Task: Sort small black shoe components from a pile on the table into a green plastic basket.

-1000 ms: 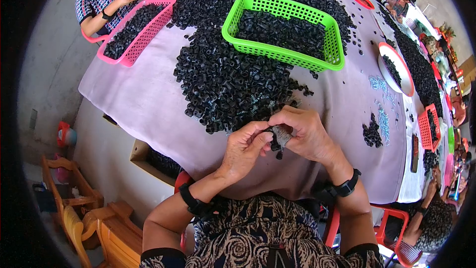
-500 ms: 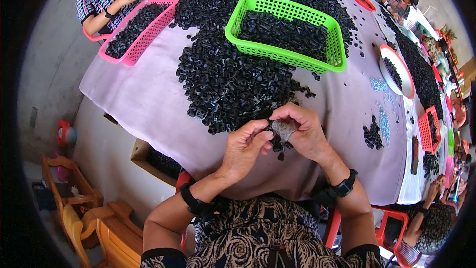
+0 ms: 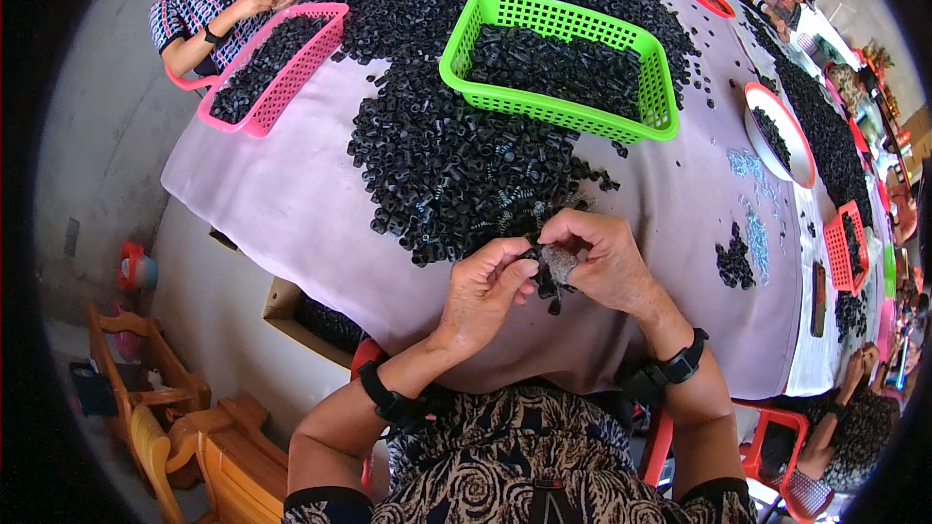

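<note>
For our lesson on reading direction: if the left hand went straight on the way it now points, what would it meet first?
Past the small black piece it seems to pinch, the left hand would probably first meet the right hand or the grey piece there; depth is unclear.

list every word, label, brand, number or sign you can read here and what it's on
No text can be read anywhere.
Black parts: too small to tell.
Right wristband: too small and dark to read.
Green basket: none seen.
Pink basket: none seen.
</note>
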Demonstrator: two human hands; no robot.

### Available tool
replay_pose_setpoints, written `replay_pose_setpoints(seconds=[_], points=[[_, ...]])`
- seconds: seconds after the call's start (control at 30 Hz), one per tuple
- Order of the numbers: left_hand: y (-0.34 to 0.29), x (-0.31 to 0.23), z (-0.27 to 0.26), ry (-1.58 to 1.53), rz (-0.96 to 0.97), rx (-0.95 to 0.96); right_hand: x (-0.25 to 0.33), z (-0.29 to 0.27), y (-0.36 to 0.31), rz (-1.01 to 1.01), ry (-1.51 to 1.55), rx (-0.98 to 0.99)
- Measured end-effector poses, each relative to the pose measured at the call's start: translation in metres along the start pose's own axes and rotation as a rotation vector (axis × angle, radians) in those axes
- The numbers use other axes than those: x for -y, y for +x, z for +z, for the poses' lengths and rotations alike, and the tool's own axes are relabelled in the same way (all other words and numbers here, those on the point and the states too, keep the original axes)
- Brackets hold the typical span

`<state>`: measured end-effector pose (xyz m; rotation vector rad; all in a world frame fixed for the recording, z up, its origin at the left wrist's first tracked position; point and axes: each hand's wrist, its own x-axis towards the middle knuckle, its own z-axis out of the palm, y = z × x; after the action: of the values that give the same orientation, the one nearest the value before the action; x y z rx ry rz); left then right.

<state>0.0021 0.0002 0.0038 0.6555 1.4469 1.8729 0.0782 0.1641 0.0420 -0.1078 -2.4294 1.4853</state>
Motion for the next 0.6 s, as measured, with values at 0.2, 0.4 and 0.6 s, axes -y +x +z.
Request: replay_pose_setpoints(seconds=[0.2,0.4,0.6], points=[[-0.0006,0.0012,-0.0007,0.023,0.017,0.001,0.0033,0.0042,0.0013,-0.02,0.072,-0.032],[-0.0005,0.0016,0.0005,0.041,0.04,-0.008,0.0028,0.0049,0.0004,0.002,0.102,-0.004],[-0.0011,-0.0009,0.0002,0.171,0.162,0.022,-0.0007,0.0031,-0.0008,0.011,0.121,0.047]])
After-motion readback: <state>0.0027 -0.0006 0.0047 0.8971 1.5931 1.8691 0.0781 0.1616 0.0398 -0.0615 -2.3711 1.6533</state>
